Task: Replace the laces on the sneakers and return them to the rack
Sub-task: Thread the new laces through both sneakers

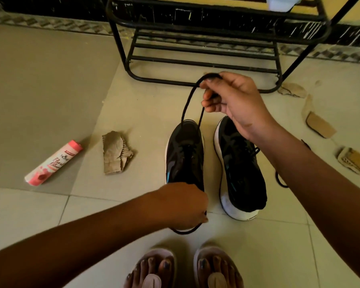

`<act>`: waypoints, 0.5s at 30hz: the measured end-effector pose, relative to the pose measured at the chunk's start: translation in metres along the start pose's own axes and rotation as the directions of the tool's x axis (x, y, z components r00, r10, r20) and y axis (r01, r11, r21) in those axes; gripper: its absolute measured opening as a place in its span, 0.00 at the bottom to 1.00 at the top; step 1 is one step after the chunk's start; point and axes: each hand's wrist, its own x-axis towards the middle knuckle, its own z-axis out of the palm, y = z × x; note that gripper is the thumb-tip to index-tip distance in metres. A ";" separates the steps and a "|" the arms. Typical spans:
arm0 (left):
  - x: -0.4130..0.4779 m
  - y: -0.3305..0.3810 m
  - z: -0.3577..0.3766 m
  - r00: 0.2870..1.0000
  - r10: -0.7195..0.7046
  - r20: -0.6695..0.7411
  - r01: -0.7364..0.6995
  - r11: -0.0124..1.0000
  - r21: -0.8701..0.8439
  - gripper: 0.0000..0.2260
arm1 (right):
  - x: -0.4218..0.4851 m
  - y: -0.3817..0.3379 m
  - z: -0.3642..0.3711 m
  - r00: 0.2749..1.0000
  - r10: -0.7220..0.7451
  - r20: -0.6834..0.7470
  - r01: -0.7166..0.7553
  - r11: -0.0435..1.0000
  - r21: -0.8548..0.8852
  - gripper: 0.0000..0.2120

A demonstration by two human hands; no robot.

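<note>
While the raised right hand (235, 100) pinches a loop of black lace (188, 101) in its fingers (211, 103), the left hand (183, 204) reaches low, fingers curled round the lace's lower part.

This looks like a home, probably an entry or hallway corner: a pale tiled floor (133, 104), a black metal shoe rack (204, 50) against the wall, a pink toiletry bottle (53, 163) and torn cardboard scraps (115, 152) lying about.
</note>
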 end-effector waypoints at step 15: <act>-0.003 -0.089 -0.044 0.680 -0.395 -0.618 -0.187 0.721 -0.667 0.16 | -0.007 0.006 0.016 0.996 -0.023 0.088 0.047 0.957 -0.286 0.07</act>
